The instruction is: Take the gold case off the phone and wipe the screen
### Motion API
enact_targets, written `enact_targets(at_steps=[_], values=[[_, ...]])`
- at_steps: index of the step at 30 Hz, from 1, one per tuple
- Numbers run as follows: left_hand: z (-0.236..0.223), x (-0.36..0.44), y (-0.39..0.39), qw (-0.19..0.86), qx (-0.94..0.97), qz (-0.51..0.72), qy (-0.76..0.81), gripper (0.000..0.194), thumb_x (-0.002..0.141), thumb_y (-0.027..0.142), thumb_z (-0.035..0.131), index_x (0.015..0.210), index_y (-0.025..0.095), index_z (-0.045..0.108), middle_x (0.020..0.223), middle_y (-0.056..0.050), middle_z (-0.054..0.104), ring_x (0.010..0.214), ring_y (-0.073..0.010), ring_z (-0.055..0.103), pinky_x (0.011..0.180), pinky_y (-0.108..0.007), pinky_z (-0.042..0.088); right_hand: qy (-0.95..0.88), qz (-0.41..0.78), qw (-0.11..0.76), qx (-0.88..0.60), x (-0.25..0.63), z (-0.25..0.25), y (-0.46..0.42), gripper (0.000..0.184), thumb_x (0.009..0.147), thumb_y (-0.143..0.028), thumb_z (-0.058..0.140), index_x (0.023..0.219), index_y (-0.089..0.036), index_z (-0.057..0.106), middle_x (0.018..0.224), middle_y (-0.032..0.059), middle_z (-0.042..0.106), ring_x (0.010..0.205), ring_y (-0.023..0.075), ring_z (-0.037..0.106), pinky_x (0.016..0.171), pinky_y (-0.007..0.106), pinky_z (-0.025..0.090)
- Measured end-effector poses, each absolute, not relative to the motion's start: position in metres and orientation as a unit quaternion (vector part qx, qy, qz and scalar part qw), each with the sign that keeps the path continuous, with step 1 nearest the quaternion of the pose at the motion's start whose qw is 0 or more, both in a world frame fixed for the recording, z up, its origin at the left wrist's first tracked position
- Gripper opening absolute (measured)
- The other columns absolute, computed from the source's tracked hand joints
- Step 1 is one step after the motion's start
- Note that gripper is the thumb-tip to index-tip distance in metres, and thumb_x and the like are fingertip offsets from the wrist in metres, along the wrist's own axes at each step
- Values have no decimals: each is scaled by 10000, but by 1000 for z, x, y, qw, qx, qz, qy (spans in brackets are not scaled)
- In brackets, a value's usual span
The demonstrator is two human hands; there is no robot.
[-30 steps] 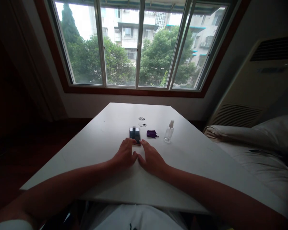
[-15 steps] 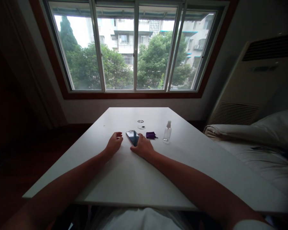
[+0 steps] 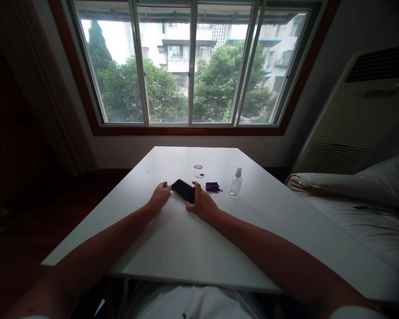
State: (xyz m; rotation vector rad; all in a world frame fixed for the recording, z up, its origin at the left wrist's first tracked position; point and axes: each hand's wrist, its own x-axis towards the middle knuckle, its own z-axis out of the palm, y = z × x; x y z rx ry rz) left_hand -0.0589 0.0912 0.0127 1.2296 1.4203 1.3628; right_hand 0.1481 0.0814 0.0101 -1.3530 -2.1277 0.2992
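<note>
Black and glossy, the phone [image 3: 183, 191] lies tilted between both hands, probably so each can steady one end. The right hand [image 3: 202, 203] grips its near-right end; the left hand [image 3: 159, 197], loosely curled, touches its left edge. Further right on the desk [image 3: 173, 248], a purple cloth [image 3: 213, 187] and a clear spray bottle [image 3: 234, 183]; its content cannot be seen.

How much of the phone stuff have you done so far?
Not much looks done yet. Both hands are on the phone: the right hand grips its near end, and the left hand touches its other end. The purple cloth and the small spray bottle sit untouched on the white table, so any spraying and wiping probably remains.
</note>
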Motion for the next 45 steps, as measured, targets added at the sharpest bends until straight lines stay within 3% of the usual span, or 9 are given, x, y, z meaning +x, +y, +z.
enact_targets(at_steps=[4, 9, 19, 23, 27, 38, 45], values=[[17, -66, 95, 484, 468, 526, 520, 353, 957, 438, 504, 1035, 103, 588, 1013, -167, 667, 790, -205, 663, 650, -316, 537, -802, 131, 349, -467, 149, 8, 79, 925, 732, -331, 724, 1502, -171, 238, 1313, 176, 558, 1040, 273, 622, 897, 377, 496], [19, -71, 96, 494, 438, 527, 535, 400, 923, 525, 543, 850, 135, 592, 715, -74, 625, 584, -148, 590, 488, -246, 440, -818, 126, 380, -413, 150, 2, 78, 920, 704, -305, 747, 1495, -203, 288, 1332, 152, 537, 1125, 279, 583, 969, 401, 476], [19, -67, 89, 448, 525, 496, 527, 499, 915, 601, 491, 712, 155, 589, 645, -80, 632, 480, -138, 542, 435, -252, 383, -826, 135, 346, -424, 149, 4, 72, 951, 736, -434, 740, 1533, -227, 263, 1372, 156, 509, 1108, 293, 590, 952, 433, 481], [23, -64, 82, 420, 546, 481, 542, 566, 908, 664, 451, 624, 182, 537, 530, -39, 556, 396, -120, 461, 392, -255, 295, -818, 142, 354, -431, 149, 7, 70, 925, 721, -360, 732, 1521, -241, 283, 1361, 144, 517, 1080, 276, 593, 936, 423, 481], [26, -59, 75, 413, 572, 476, 524, 612, 932, 656, 397, 541, 193, 478, 449, -12, 458, 366, -104, 394, 406, -255, 291, -804, 164, 375, -432, 151, 9, 69, 916, 692, -317, 740, 1497, -241, 309, 1302, 119, 549, 1051, 257, 594, 915, 401, 484], [34, -49, 59, 428, 568, 542, 447, 573, 975, 572, 351, 538, 206, 409, 444, 9, 393, 385, -93, 338, 401, -245, 248, -798, 187, 418, -392, 158, 15, 63, 879, 656, -284, 750, 1446, -297, 365, 1233, 70, 592, 986, 236, 621, 874, 382, 490], [31, -53, 63, 450, 572, 542, 420, 551, 961, 568, 389, 575, 184, 478, 472, -5, 457, 403, -98, 400, 420, -240, 302, -801, 171, 415, -396, 155, 15, 62, 856, 663, -288, 733, 1441, -290, 374, 1267, 72, 587, 1006, 237, 623, 875, 378, 495]])
